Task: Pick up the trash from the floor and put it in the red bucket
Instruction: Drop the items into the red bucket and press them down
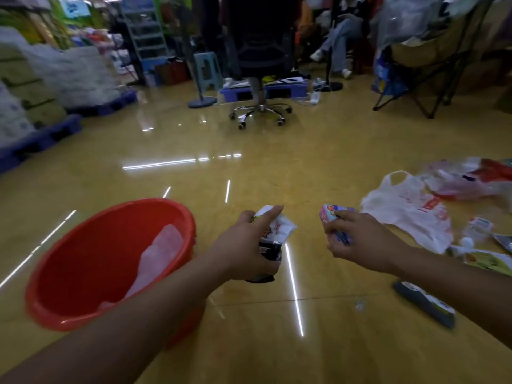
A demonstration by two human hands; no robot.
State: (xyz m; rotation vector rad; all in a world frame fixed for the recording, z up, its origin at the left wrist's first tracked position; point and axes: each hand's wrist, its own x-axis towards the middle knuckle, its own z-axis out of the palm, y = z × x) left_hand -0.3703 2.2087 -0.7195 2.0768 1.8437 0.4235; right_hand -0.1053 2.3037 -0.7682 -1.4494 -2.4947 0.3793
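A red bucket stands on the floor at the lower left, with a pale pink plastic piece inside. Just right of its rim, my left hand grips a crumpled white and black snack wrapper. My right hand holds a small pink and purple carton above the floor. More trash lies to the right: a white plastic bag with red print, a clear and red bag, a dark flat packet and small wrappers.
The glossy yellow floor stretches ahead. An office chair and a fan stand are at the back, blue pallets with stacked goods on the left, and a folding chair at the far right. A person sits far behind.
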